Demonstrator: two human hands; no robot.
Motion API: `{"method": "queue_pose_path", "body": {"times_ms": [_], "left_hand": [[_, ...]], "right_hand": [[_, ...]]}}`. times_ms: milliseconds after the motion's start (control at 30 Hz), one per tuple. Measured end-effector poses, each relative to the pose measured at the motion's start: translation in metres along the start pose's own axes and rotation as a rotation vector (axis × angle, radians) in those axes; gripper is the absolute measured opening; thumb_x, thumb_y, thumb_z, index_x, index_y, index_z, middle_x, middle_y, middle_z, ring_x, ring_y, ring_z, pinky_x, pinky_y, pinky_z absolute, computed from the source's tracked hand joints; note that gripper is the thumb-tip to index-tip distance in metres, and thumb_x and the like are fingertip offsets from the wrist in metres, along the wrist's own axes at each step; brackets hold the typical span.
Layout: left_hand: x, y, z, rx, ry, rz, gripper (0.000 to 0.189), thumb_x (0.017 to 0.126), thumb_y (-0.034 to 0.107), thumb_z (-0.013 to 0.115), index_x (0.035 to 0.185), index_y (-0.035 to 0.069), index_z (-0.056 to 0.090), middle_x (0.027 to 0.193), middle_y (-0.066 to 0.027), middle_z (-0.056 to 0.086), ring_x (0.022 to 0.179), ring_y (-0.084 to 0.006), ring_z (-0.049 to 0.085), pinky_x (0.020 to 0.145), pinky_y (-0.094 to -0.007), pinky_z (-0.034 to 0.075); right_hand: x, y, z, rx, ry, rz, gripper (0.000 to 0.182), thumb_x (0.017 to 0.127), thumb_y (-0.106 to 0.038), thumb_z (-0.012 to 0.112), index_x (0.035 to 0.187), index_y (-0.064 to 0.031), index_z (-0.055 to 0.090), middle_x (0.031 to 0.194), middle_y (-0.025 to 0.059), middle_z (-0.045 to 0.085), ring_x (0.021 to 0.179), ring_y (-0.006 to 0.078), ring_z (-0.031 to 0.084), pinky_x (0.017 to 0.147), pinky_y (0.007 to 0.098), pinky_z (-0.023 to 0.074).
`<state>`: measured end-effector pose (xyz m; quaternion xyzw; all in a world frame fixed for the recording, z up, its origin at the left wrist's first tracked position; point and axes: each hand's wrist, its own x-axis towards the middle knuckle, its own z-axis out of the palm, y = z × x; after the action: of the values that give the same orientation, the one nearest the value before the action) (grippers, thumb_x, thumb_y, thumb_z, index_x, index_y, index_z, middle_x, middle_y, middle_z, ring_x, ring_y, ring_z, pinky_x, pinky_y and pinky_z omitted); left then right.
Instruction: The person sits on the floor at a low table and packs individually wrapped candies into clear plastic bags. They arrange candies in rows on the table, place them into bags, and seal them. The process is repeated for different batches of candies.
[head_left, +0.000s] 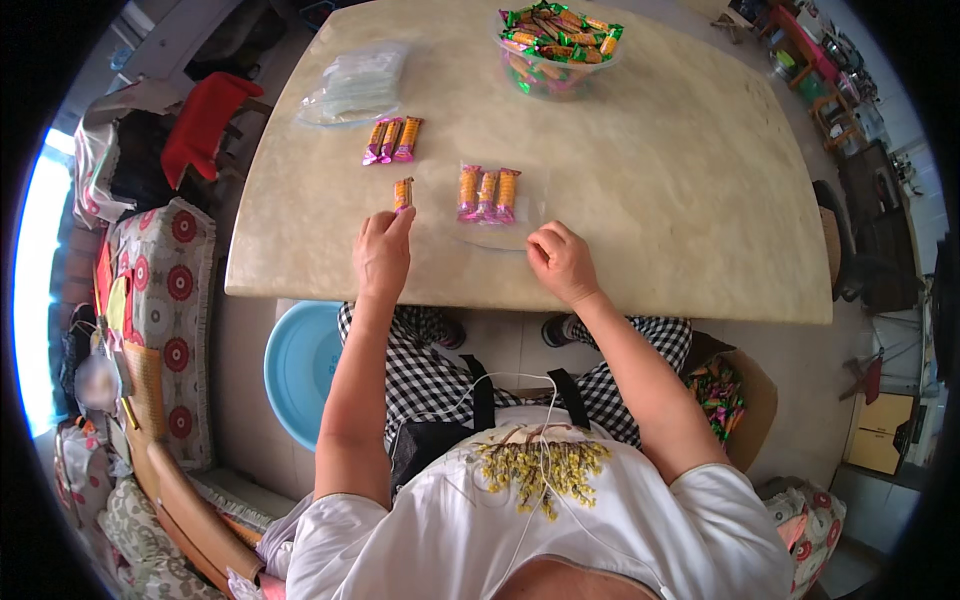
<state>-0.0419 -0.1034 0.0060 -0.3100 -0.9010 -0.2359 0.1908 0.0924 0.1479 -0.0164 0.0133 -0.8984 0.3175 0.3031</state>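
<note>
Between the thumb and fingers of my left hand (384, 253) is one wrapped snack stick (403, 193), its upper part sticking out over the table. Just beyond it, three similar wrapped sticks (393, 140) lie side by side, with orange middles and pink ends. A clear plastic zip bag (532, 196) lies flat to the right, with three wrapped sticks (487, 193) inside it. My right hand (562, 259) is curled at the bag's near right corner, and its fingertips pinch the edge there. Part of that edge is hidden by the fingers.
A stack of clear bags (356, 82) lies at the table's far left. A clear plastic bowl (551, 79) heaped with green and pink wrapped sticks stands at the back. Below the table's near edge are a blue basin (296, 375) and a cardboard box (756, 397) of wrapped sweets.
</note>
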Motion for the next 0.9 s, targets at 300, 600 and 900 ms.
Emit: {"method": "queue_pose_path", "body": {"times_ms": [300,600,900], "left_hand": [[-0.067,0.064,-0.038,-0.085,0.039,0.397,0.036,0.074,0.007,0.071,0.108,0.019,0.072,0.095,-0.0018,0.063,0.08,-0.019,0.064,0.063,-0.0335,0.051],[-0.026,0.096,0.016,0.008,0.039,0.575,0.031,0.073,0.016,0.066,0.104,0.018,0.067,0.091,0.0015,0.058,0.078,-0.0142,0.057,0.057,-0.0298,0.045],[-0.02,0.106,0.043,0.043,-0.036,0.497,0.034,0.076,0.017,0.063,0.11,0.014,0.066,0.1,0.0002,0.063,0.086,-0.0141,0.063,0.063,-0.0298,0.05]], "right_hand": [[0.0,0.001,0.001,0.024,0.049,0.004,0.013,0.079,-0.002,0.069,0.087,-0.0071,0.062,0.086,0.0081,0.062,0.07,0.0285,0.064,0.059,0.0377,0.0524],[0.0,0.002,0.0,0.044,0.05,-0.01,0.014,0.079,-0.001,0.069,0.089,-0.0066,0.061,0.087,0.0097,0.063,0.072,0.0297,0.064,0.061,0.038,0.0531],[0.0,0.004,0.001,0.036,0.075,0.01,0.015,0.078,0.0,0.069,0.088,-0.0066,0.061,0.087,0.0088,0.063,0.072,0.0292,0.064,0.061,0.0377,0.053]]}}
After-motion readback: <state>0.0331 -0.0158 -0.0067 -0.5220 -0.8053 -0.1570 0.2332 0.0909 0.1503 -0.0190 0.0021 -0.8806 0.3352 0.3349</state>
